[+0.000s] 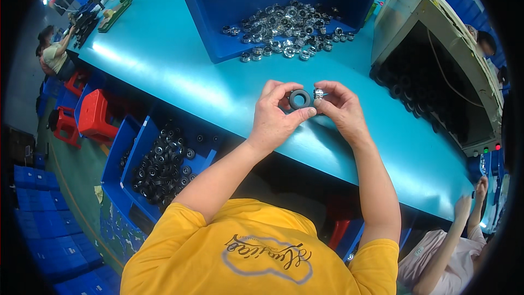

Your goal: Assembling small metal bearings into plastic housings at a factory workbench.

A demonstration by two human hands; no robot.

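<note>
Between the fingers and thumb of my left hand (277,116) is a black rubber ring (293,107), its hole facing up toward me. My right hand (341,110) pinches a small shiny wheel hub (318,93), clear or silver with a dark band. Ring and hub are held side by side above the turquoise table (218,98), a small gap apart or just touching; I cannot tell which. Beyond my hands, many similar hubs (289,27) spill from a tipped blue bin (218,0) onto the tabletop.
At the right, a beige metal box (406,5) opens onto a pile of black rings (415,95). Left below the table edge, a blue crate (134,169) holds black wheels (164,164). Red stools (98,114) stand at the left. A co-worker's arms (458,229) reach in at lower right.
</note>
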